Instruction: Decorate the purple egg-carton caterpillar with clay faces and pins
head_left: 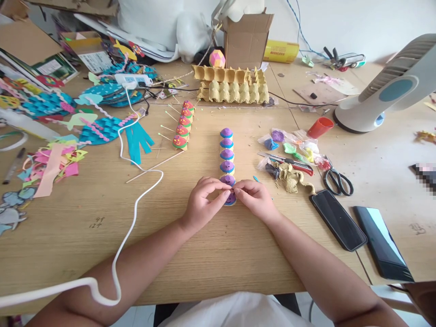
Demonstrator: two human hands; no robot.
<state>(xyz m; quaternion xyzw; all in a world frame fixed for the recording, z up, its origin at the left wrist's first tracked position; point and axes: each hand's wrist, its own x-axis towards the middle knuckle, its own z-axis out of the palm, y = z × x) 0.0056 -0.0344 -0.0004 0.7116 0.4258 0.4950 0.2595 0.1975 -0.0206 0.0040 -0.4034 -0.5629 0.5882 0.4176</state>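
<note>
An egg-carton strip (227,155) lies lengthwise on the table in front of me, its cups capped with purple and blue modelling clay. Over its near end my left hand (206,196) and my right hand (255,196) meet, thumbs and forefingers pinched together fingertip to fingertip. Whatever sits between the fingertips is too small to make out. Part of the two nearest cups is hidden by my fingers. A second egg-carton strip (184,125) in red and green clay stands further left, with pale-tipped sticks beside it.
On the right lie bags of coloured clay (289,148), a utility knife (289,163), scissors (338,178), a phone (338,220) and a white fan (381,86). A white cable (135,209) crosses the left side near a wooden stick (155,167). Egg cartons (233,91) stand behind.
</note>
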